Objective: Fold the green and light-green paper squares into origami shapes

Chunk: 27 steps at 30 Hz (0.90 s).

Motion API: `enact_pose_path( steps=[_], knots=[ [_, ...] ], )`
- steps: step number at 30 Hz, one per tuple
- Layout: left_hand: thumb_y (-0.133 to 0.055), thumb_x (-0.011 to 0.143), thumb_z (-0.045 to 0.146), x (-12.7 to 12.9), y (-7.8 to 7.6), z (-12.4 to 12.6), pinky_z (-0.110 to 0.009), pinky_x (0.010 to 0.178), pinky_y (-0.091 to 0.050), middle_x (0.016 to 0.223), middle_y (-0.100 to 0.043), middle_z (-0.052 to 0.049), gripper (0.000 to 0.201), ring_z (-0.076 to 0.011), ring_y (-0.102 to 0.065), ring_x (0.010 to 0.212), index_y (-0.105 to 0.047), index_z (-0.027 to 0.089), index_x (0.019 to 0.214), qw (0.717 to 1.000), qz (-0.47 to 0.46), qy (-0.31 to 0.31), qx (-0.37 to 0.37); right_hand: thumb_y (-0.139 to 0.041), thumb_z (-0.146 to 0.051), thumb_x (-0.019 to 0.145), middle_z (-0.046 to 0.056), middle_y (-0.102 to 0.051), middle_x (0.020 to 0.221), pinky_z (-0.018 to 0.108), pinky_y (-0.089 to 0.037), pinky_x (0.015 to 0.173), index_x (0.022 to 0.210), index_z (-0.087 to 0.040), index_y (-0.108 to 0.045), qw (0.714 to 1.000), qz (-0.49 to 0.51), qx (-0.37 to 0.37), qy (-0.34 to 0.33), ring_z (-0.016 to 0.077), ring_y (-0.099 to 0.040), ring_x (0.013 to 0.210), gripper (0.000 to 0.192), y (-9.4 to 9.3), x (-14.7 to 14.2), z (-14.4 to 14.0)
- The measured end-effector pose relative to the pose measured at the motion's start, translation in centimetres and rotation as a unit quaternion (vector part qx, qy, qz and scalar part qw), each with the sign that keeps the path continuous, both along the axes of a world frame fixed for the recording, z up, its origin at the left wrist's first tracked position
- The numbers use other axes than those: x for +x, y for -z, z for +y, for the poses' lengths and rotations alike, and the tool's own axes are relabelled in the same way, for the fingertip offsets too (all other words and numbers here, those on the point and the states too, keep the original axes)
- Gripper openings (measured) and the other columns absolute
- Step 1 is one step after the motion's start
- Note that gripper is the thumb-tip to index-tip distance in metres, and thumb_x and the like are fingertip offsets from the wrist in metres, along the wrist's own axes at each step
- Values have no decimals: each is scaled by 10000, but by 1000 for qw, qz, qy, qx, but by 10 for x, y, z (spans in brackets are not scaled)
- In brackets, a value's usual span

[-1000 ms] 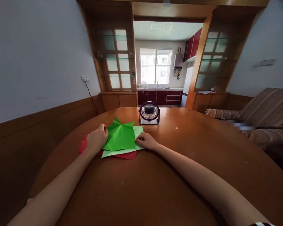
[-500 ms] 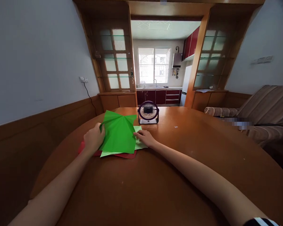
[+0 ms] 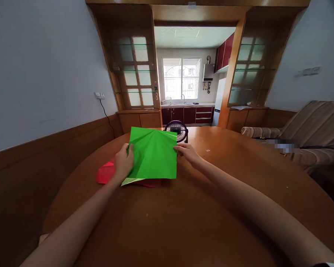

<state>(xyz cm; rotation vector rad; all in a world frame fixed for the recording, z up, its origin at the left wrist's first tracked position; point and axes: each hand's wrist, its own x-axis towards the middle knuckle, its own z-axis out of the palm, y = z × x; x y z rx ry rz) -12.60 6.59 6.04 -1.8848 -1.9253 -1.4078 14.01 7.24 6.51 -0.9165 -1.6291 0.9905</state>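
Observation:
A creased sheet of bright green paper is held up above the table, its fold lines fanning down from the top edge. My left hand is closed on its left edge. At the opposite edge, my right hand pinches the sheet between thumb and fingers. Part of a pale green sheet shows under its lower left corner. Red paper lies on the table beside and beneath my left hand; the green sheet hides much of what is under it.
A small dark fan stands just behind the green sheet, partly covered by it. The brown wooden table has a rounded edge. A striped armchair is at the right, and a cord hangs from the wall socket at left.
The green sheet has moved right and spread flatter between my hands, now overlapping the fan. My right hand has shifted right and slightly up; my left hand has followed to the right.

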Motion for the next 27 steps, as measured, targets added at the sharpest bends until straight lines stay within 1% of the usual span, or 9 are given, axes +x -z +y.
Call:
enact_pose_path(
  steps=[3, 6, 10, 13, 16, 18, 23, 25, 27],
  knots=[
    [-314, 941, 428, 14, 5, -1, -249, 542, -290, 589, -445, 13, 345, -163, -470, 592, -391, 220, 678, 996, -46, 72, 9, -556, -418, 707, -20, -471, 569, 257, -421, 533, 618, -190, -487, 999, 2, -34, 4, 110, -470, 514, 255, 7, 24, -11],
    [-299, 939, 460, 29, 11, -8, -252, 524, -285, 576, -450, 16, 378, -157, -462, 564, -389, 219, 663, 992, -28, 121, -11, -513, -420, 714, -20, -444, 551, 271, -416, 511, 616, -200, -449, 998, -18, -52, 19, 120, -458, 497, 249, 19, 47, -19],
    [-302, 948, 458, 46, 17, -23, -270, 534, -276, 615, -555, -18, 389, -188, -538, 588, -495, 211, 717, 983, 130, 106, -77, -444, -363, 746, -28, -387, 522, 265, -349, 480, 586, -216, -378, 995, -75, -39, 61, 118, -387, 478, 227, 39, 76, -27],
    [-309, 953, 430, 57, 23, -33, -286, 553, -294, 677, -632, -56, 391, -221, -598, 640, -575, 204, 775, 950, 270, 116, -103, -440, -318, 758, -15, -413, 532, 269, -330, 504, 567, -213, -390, 985, -137, -9, 99, 137, -402, 519, 223, 51, 95, -32],
    [-321, 948, 394, 67, 31, -37, -293, 579, -329, 704, -657, -69, 383, -222, -620, 676, -610, 198, 790, 921, 344, 150, -102, -490, -272, 748, 3, -464, 591, 273, -335, 568, 547, -205, -413, 971, -195, 30, 132, 155, -430, 602, 226, 58, 108, -38],
    [-332, 942, 382, 70, 36, -38, -292, 593, -343, 695, -651, -64, 376, -212, -616, 673, -617, 198, 779, 911, 366, 166, -96, -488, -257, 771, 16, -493, 645, 281, -348, 608, 563, -204, -415, 950, -262, 69, 155, 164, -455, 644, 227, 61, 112, -41],
    [-356, 936, 388, 71, 44, -35, -303, 601, -350, 675, -629, -62, 378, -208, -602, 655, -613, 196, 736, 905, 382, 171, -75, -509, -279, 816, 77, -569, 805, 342, -430, 725, 749, -182, -516, 846, -458, 170, 215, 216, -541, 756, 118, 65, 109, -47],
    [-382, 923, 393, 70, 45, -35, -309, 596, -349, 669, -624, -62, 359, -214, -600, 648, -609, 196, 725, 905, 384, 167, -73, -551, -282, 799, 117, -593, 925, 394, -459, 800, 907, -158, -557, 833, -460, 202, 234, 261, -563, 871, 165, 66, 109, -49],
    [-410, 909, 394, 70, 46, -34, -313, 596, -353, 666, -622, -63, 341, -218, -599, 650, -604, 197, 709, 904, 387, 164, -75, -552, -248, 798, 154, -583, 1110, 451, -456, 905, 1101, -147, -547, 834, -444, 242, 222, 297, -548, 1043, 320, 68, 110, -48]
  ],
)
